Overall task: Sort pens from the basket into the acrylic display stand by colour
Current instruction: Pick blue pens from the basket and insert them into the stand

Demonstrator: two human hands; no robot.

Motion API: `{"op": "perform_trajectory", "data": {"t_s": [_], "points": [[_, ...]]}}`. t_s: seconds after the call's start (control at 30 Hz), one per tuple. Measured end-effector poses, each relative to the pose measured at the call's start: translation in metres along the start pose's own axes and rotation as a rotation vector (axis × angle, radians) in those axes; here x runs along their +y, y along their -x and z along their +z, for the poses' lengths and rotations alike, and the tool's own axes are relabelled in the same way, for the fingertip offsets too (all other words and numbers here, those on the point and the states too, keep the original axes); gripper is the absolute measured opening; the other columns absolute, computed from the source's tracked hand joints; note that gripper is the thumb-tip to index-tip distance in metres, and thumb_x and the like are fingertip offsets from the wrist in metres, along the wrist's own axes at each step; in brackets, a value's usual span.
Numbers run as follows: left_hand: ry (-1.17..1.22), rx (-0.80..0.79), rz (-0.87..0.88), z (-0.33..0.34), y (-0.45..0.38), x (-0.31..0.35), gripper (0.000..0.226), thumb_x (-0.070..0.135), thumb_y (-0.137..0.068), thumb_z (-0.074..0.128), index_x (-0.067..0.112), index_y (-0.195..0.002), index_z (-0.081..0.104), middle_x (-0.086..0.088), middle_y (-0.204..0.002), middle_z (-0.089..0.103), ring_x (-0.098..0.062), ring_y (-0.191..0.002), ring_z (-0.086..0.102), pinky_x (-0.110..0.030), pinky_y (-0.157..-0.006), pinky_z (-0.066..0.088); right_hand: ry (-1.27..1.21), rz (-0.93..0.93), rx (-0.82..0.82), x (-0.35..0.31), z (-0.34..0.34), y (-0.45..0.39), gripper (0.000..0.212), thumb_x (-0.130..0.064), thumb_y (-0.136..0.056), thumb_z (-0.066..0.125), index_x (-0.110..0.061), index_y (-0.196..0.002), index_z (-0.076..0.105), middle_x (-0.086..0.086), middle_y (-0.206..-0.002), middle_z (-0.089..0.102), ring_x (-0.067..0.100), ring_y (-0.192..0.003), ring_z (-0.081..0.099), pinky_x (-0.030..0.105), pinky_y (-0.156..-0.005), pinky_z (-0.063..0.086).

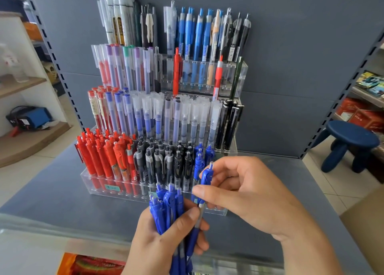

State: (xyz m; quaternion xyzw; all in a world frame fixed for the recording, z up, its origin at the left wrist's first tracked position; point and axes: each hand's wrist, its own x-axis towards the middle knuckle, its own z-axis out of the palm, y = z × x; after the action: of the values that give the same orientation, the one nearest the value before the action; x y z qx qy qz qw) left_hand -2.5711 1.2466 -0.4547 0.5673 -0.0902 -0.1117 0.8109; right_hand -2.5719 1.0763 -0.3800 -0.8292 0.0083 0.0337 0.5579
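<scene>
- A shop corner: a grey-blue back panel [291,46] with slotted uprights stands behind a grey shelf top [52,195], with wooden shelving far left and a tiled floor to the right.
- A dark blue stool [351,141] stands on the floor at the right, well apart from the shelf top.
- The acrylic display stand [220,211], clear and stepped in tiers, sits on the shelf top against the back panel; upper tiers hold capped and clip pens in mixed colours.
- In its nearest tier, red pens [104,156] fill the left part, black pens [166,162] the middle, and a few blue pens in the stand [199,160] stand at the right of the black ones.
- The right hand [245,193] is near the stand's front right corner, thumb and forefinger pinched on a single blue pen [205,183], which stands roughly upright with its clicker end up, just in front of the blue group; the other fingers are curled loosely behind it.
- The left hand [166,241], nearer and lower, is closed round a bundle of blue pens [168,208], thumb pressed across the barrels, clicker ends pointing up toward the stand.
- The single pen's lower barrel lies against the bundle beside the left thumb.
- An orange packet [87,264] shows at the near left edge, below the shelf top.
- No basket is in view.
</scene>
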Motion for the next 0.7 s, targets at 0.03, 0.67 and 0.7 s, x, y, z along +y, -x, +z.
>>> {"op": "perform_trajectory", "data": {"t_s": [0.03, 0.67, 0.7], "points": [[-0.011, 0.009, 0.001, 0.000, 0.000, -0.001, 0.045, 0.033, -0.056, 0.080, -0.006, -0.075, 0.068, -0.032, -0.065, 0.064, -0.039, -0.049, 0.062, -0.032, -0.046, 0.051, -0.021, 0.021, 0.001, -0.001, 0.000, 0.000, 0.019, -0.027, -0.076, 0.088, -0.019, -0.087, 0.075, -0.003, -0.075, 0.074, 0.013, -0.066, 0.073, 0.021, -0.062, 0.055], [-0.002, 0.170, 0.003, 0.002, -0.004, -0.011, 0.038, 0.014, -0.056, 0.080, -0.008, -0.080, 0.061, -0.033, -0.076, 0.070, -0.042, -0.056, 0.070, -0.034, -0.046, 0.055, -0.309, -0.204, 0.123, 0.001, -0.017, 0.004, 0.033, -0.004, -0.074, 0.084, -0.023, -0.101, 0.081, 0.010, -0.086, 0.078, 0.018, -0.072, 0.070, 0.026, -0.068, 0.057], [0.004, 0.182, 0.012, 0.002, -0.004, -0.012, 0.035, 0.012, -0.059, 0.077, -0.009, -0.081, 0.059, -0.032, -0.076, 0.070, -0.042, -0.055, 0.070, -0.033, -0.045, 0.055, -0.336, -0.237, 0.144, 0.001, -0.018, 0.005, 0.032, -0.009, -0.072, 0.082, -0.023, -0.101, 0.081, 0.010, -0.086, 0.078, 0.017, -0.072, 0.070, 0.025, -0.066, 0.056]]}}
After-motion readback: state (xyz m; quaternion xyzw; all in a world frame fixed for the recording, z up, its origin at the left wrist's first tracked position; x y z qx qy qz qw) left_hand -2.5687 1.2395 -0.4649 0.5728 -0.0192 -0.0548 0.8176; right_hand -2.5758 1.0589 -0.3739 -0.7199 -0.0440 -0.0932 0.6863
